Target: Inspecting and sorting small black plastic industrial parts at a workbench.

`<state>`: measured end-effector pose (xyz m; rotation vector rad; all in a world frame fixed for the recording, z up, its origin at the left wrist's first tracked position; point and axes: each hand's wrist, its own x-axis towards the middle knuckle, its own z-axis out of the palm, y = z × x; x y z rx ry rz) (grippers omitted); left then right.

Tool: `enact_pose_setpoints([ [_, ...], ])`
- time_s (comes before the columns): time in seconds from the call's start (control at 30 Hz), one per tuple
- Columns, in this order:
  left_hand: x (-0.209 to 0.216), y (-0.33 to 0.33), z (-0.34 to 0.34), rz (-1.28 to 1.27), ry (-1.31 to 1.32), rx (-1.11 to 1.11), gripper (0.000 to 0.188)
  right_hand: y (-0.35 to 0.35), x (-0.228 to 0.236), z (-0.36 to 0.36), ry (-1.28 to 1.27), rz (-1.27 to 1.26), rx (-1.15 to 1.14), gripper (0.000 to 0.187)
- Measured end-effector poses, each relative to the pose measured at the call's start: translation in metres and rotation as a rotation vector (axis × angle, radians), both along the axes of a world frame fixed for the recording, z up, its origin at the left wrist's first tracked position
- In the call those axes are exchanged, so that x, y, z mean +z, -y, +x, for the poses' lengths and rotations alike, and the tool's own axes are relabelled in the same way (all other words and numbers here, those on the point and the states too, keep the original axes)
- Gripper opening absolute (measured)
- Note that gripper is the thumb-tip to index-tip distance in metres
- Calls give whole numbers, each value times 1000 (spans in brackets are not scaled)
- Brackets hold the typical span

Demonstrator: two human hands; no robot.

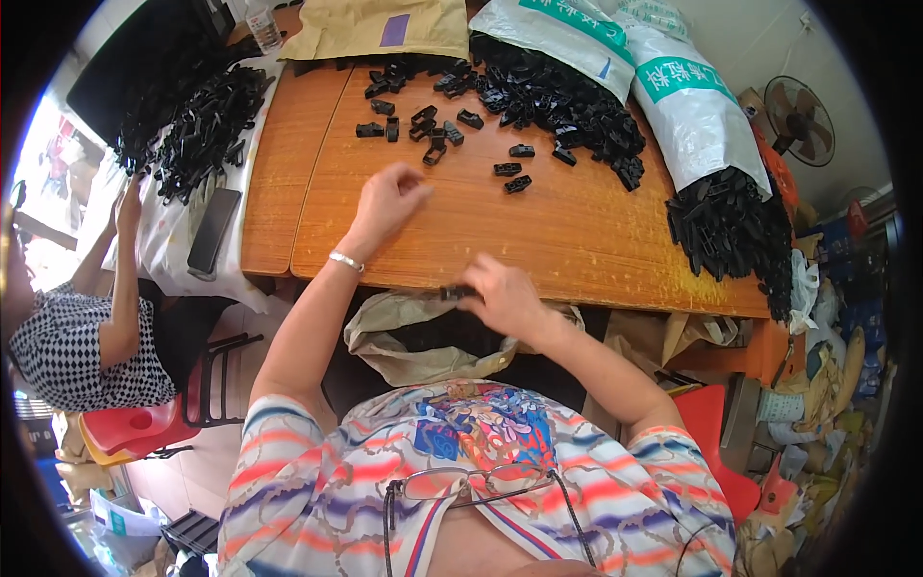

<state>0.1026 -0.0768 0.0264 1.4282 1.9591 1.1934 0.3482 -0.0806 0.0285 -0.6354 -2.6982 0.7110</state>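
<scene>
My left hand [388, 204] is over the wooden table, fingers loosely bent and a little apart, with nothing visible in them. Several small black plastic parts [435, 142] lie scattered just beyond it. My right hand [508, 298] is closed on a black plastic part [457, 291] at the table's near edge. Below that hand, an open beige cloth sack [392, 362] gapes between the table and my body; its inside is dark. Three more black parts [517, 183] sit a little apart, farther right.
A large heap of black parts [567, 111] spills from a white sack [567, 43]. Another white sack [697, 125] spills long black pieces [728, 231] on the right. A paper bag [380, 29] lies at the back. Left, a person [91, 337] sits by a black pile [207, 120] and a phone [213, 233].
</scene>
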Motion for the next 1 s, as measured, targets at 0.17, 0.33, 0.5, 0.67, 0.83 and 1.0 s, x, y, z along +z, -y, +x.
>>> enact_pose_setpoints([
  [0.17, -3, -44, 2, -33, -266, 176, 38, 8, 2, 17, 2, -21, 56, 29],
  [0.33, -15, -56, 1, -78, -463, 219, 40, -66, 3, 9, -180, 165, -216, 18],
  [0.5, 4, -39, 14, -181, -356, 146, 39, -126, -9, 3, -157, 291, -415, 25],
  [0.67, 7, -4, 35, -111, -322, 19, 40, -133, -9, -3, -115, 298, -372, 23],
  [0.83, 13, 14, 51, -82, -239, -125, 33, -116, -2, -2, -31, 138, -342, 25],
  [1.0, 14, 6, 39, 73, -520, -148, 22, -110, -6, 0, -71, 116, -308, 24],
])
